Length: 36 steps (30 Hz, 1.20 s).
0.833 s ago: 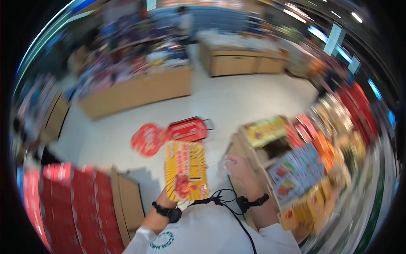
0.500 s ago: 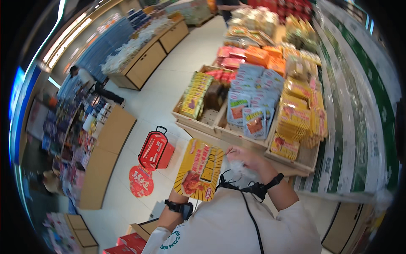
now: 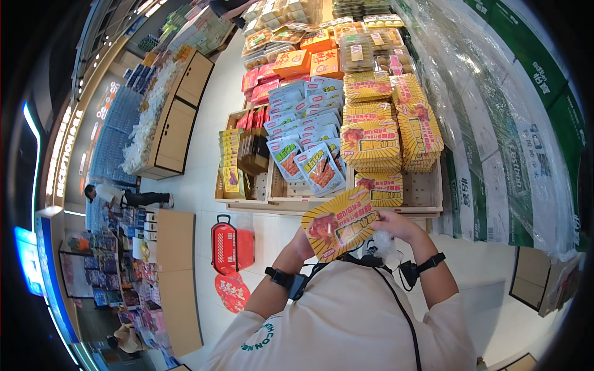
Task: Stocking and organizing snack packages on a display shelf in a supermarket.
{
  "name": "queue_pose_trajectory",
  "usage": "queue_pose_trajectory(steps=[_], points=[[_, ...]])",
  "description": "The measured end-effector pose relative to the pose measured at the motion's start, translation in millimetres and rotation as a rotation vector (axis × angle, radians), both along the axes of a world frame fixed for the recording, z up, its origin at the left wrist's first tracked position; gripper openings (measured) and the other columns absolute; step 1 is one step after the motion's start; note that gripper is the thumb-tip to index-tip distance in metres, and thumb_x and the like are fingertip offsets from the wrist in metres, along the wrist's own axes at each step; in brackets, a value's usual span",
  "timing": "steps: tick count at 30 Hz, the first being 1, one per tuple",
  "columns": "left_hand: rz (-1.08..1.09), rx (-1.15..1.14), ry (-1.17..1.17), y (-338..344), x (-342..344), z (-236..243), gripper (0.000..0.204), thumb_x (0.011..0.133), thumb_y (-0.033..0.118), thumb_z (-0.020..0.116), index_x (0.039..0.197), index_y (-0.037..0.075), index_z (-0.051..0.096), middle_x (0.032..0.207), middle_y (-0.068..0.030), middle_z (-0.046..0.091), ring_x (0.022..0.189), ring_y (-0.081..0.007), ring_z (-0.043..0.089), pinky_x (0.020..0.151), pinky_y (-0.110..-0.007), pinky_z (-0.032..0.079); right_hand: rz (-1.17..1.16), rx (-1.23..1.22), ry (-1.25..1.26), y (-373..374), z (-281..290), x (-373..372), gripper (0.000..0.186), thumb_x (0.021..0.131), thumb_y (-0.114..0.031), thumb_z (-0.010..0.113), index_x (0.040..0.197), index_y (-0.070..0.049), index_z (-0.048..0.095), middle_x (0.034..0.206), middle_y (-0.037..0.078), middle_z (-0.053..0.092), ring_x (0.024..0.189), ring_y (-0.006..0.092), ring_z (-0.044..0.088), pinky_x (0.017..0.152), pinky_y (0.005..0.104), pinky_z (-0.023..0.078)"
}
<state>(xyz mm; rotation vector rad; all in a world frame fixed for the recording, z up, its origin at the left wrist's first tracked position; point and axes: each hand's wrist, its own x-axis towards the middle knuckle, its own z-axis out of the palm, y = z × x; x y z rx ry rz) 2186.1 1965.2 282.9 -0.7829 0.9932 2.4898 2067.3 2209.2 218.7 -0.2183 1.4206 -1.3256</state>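
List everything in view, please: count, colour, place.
Held package: one, yellow, before the torso
Display crates: several, pale wood, ahead
Stacked packages: many, yellow, right-hand crates
Pouches: many, light blue, middle crate
Narrow packs: several, yellow, left crate
Boxes: several, orange, beyond pouches
Trays: several, clear, beyond stacked packages
Basket: one, red, floor, left
Floor sticker: one, red, nearer than basket
Wrapped cartons: several, white-green, right
Low cabinets: several, light wood, left
Other people: at least two, pale tops, left
Plastic: clear, under right grip
Shirt: one, off-white, lower centre
Wrist devices: two, black, one per wrist
Left grip: one, bare, package's left
Right grip: one, bare, package's right
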Motion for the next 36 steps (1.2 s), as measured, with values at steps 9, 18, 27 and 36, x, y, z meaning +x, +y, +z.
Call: queue_pose_trajectory(steps=[9,18,27,36], points=[[0.109,-0.141,0.018,-16,-42,-37,0.049,0.097,0.038,0.041,0.132,0.005,0.045,0.127,-0.0111,0.056,0.117,-0.0267,0.053,0.100,-0.043,0.042,-0.308,-0.084,0.015,8,-37,-15,0.031,0.089,-0.019,0.062,0.115,-0.003,0.057,0.100,0.003,0.063,0.088,0.0103,0.057,0.078,0.0258,0.047],[0.046,-0.424,0.300,-40,-116,-15,0.053,0.090,0.007,0.053,0.139,0.010,0.032,0.122,-0.0035,0.052,0.101,-0.0120,0.056,0.074,-0.026,0.053,-0.684,-0.199,0.196,-21,6,-46,0.015,0.090,-0.015,0.060,0.101,-0.006,0.056,0.092,-0.002,0.058,0.084,0.0064,0.052,0.075,0.0215,0.043],[-0.487,-0.968,0.478,-79,-212,-73,0.058,0.092,0.028,0.059,0.137,0.003,0.032,0.097,-0.0085,0.061,0.071,-0.0137,0.058,0.057,-0.028,0.047,-1.105,-0.070,0.319,-57,11,-72,0.032,0.091,-0.012,0.058,0.120,-0.001,0.052,0.108,0.008,0.062,0.098,0.0144,0.059,0.085,0.0268,0.046],[-0.478,-0.974,0.444,-70,-230,-61,0.072,0.088,0.039,0.062,0.136,-0.006,0.033,0.105,-0.0164,0.057,0.088,-0.0192,0.057,0.073,-0.032,0.047,-1.256,0.123,0.354,-54,-24,-61,0.042,0.090,-0.018,0.061,0.127,-0.001,0.050,0.110,0.009,0.061,0.101,0.0147,0.057,0.085,0.0288,0.046]])
